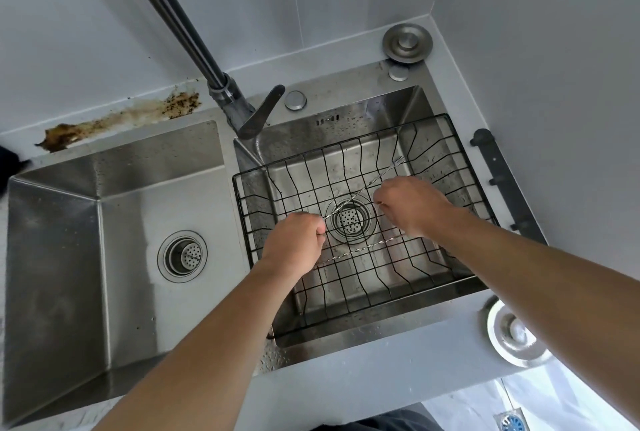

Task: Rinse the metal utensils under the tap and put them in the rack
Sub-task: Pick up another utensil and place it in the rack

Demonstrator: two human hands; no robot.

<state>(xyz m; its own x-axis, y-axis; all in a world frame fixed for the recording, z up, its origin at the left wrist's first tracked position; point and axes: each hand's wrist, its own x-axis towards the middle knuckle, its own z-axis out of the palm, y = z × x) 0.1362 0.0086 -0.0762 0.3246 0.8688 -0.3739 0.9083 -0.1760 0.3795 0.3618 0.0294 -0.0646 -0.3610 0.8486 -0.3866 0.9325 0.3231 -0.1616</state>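
A black wire rack point(462, 167) sits in the right basin of the steel sink point(346, 335). My left hand point(294, 245) is closed on the lower end of a thin twisted metal fork point(384, 172), whose prongs point up and right over the rack. My right hand point(412, 205) hovers over the rack with its fingers pinched. A second twisted metal utensil point(360, 249) runs from under its heel down to the left, just above the rack's floor. The tap point(221, 84) stands behind the divider, and no water is visible.
The left basin point(69, 257) holds only its drain strainer point(182, 255). The tap lever point(261, 112) points toward the rack. Round metal lids lie at the back right point(407, 42) and front right point(509, 337) of the counter. A brown stain point(121, 119) marks the back ledge. A black hook rail point(502, 174) hangs on the right wall.
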